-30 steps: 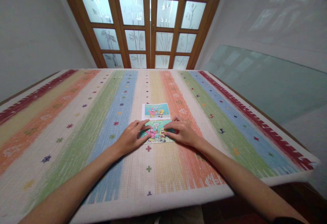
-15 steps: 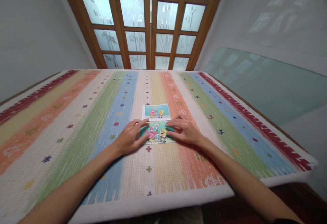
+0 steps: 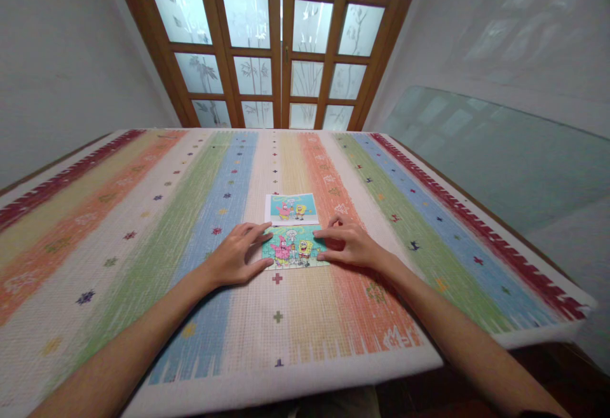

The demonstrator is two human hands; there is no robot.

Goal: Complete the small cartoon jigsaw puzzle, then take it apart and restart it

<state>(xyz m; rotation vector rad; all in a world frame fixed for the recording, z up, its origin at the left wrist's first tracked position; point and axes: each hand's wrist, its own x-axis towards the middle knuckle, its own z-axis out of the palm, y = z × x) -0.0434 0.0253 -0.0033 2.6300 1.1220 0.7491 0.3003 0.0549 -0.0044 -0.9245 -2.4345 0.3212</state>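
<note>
An assembled jigsaw puzzle [image 3: 293, 249] with pink, yellow and pale green cartoon figures lies flat on the striped tablecloth. My left hand [image 3: 241, 253] rests at its left edge, thumb and fingers apart, fingertips touching the border. At the right edge is my right hand [image 3: 350, 246], its fingers spread and the tips on the puzzle's side. Neither hand lifts anything. Just beyond the puzzle lies a reference picture card [image 3: 292, 209] with the same cartoon figures and a white border on its left.
The tablecloth [image 3: 190, 316] has coloured stripes and covers a wide table. Its near edge hangs in front of me. Wooden doors with frosted panes [image 3: 248, 21] stand behind the table. A glass-like panel [image 3: 505, 151] leans by the right wall.
Both hands have drawn apart, the left toward the left and the right toward the right, uncovering more of the puzzle's sides. The puzzle and card stay in place.
</note>
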